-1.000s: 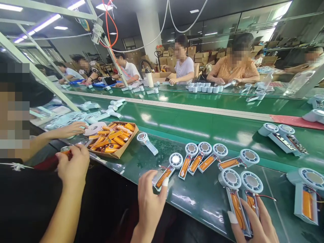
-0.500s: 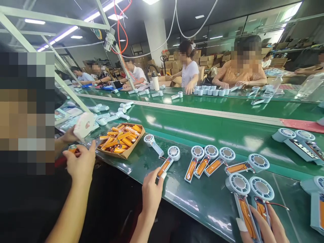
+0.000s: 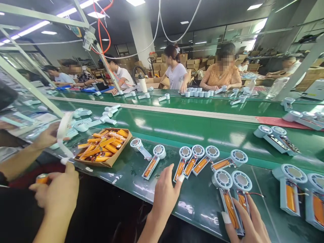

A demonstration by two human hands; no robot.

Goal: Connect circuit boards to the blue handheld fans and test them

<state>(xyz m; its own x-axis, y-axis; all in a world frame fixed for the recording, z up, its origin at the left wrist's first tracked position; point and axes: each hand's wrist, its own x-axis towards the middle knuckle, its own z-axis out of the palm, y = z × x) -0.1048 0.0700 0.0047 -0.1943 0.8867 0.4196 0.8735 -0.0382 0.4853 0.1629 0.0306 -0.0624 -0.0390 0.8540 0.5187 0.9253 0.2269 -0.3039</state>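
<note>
My left hand (image 3: 165, 190), white tape on its thumb, is raised above the green bench with fingers apart and nothing in them. It is nearest a fan unit (image 3: 180, 163) with an orange battery in its open handle. My right hand (image 3: 246, 219) has its fingers around two side-by-side fan units, the left one (image 3: 229, 202) and the right one (image 3: 242, 187). Both units show round heads and orange cells. Left of my left hand, another fan unit (image 3: 153, 162) lies beside an empty-handled unit (image 3: 140, 148). Several more units lie in a row beyond my hands.
A cardboard box (image 3: 111, 162) of orange batteries stands on the left. Beside it a co-worker's hands hold a battery (image 3: 42, 179) and a white tape roll (image 3: 63, 130). More fan units (image 3: 291, 189) lie at the right. People sit across the green belt (image 3: 177, 123).
My left hand has let go of the fan unit and moved right, toward the row. My right hand stays on the two units. The view has turned right.
</note>
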